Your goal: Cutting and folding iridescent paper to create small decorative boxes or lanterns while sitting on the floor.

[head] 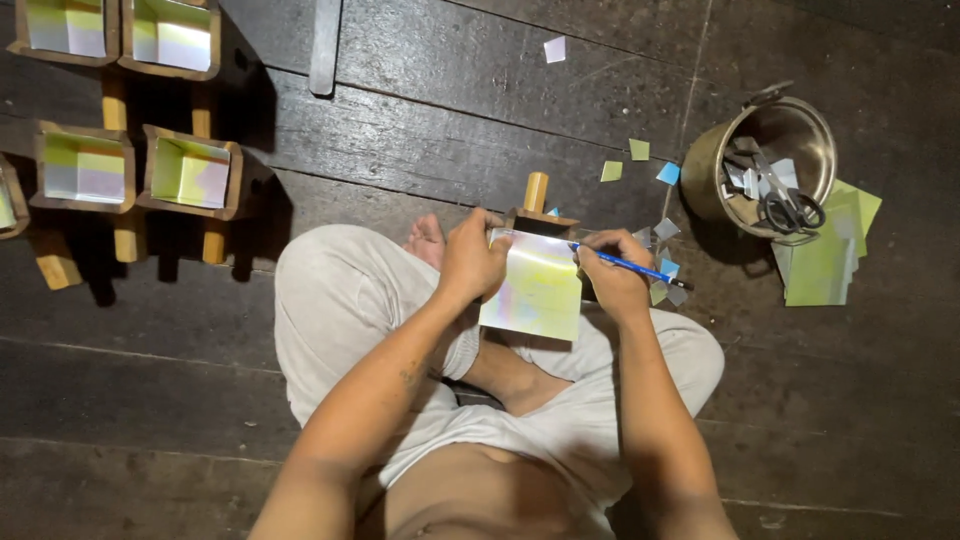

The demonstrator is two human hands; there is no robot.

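Note:
I sit cross-legged on a dark wooden floor. My left hand [470, 262] grips the top left of a pastel, iridescent paper sheet [535, 292] pressed against a small wooden box frame [538, 218] with a short wooden peg handle. My right hand [612, 283] holds a blue pencil [625, 264] at the sheet's right edge, its tip pointing left across the sheet's upper part. The box is mostly hidden behind the paper and my hands.
A metal pot [765, 160] with scissors [780, 195] and paper scraps stands at the right, beside a stack of green sheets [825, 255]. Several paper-lined wooden boxes [190, 170] on pegs stand at the upper left. Loose paper scraps [640, 150] lie nearby.

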